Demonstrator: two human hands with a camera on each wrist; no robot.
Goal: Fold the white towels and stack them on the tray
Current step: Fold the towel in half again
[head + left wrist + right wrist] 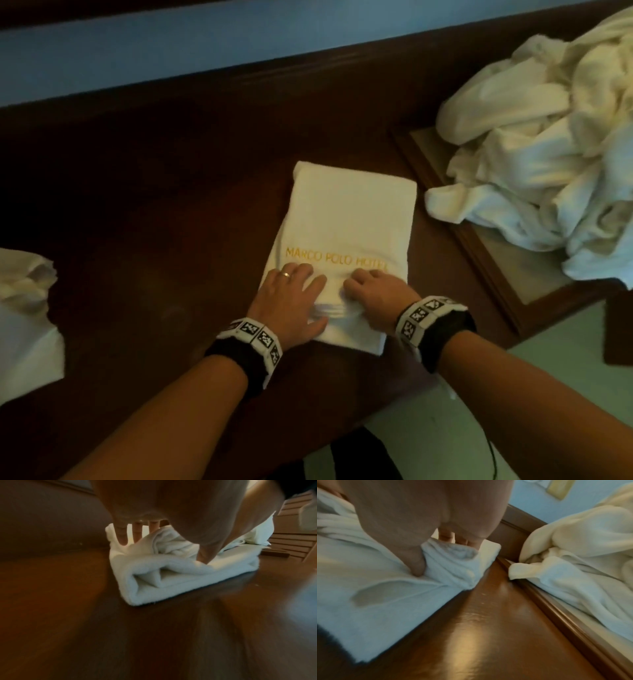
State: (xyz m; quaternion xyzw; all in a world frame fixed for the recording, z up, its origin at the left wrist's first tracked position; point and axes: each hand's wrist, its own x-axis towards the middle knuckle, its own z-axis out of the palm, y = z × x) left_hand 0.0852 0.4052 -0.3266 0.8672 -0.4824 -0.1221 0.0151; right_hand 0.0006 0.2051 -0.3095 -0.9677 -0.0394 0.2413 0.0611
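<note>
A folded white towel (342, 222) with gold lettering lies on the dark wooden table (154, 205), and both hands are on its near end. My left hand (291, 298) rests on it with straight, spread fingers (122, 539), the thumb pressing into the cloth. My right hand (370, 291) has curled fingers and grips a bunched fold of the towel (453, 561) between thumb and fingers. The cloth is wrinkled up between the two hands. To the right stands the wooden tray (479, 260), with a heap of unfolded white towels (548, 154) on it.
More white cloth (24, 308) lies at the table's left edge. A raised wooden back edge and a blue wall (171, 44) bound the far side. The table's near edge (445, 370) runs just behind my right wrist, with pale floor below.
</note>
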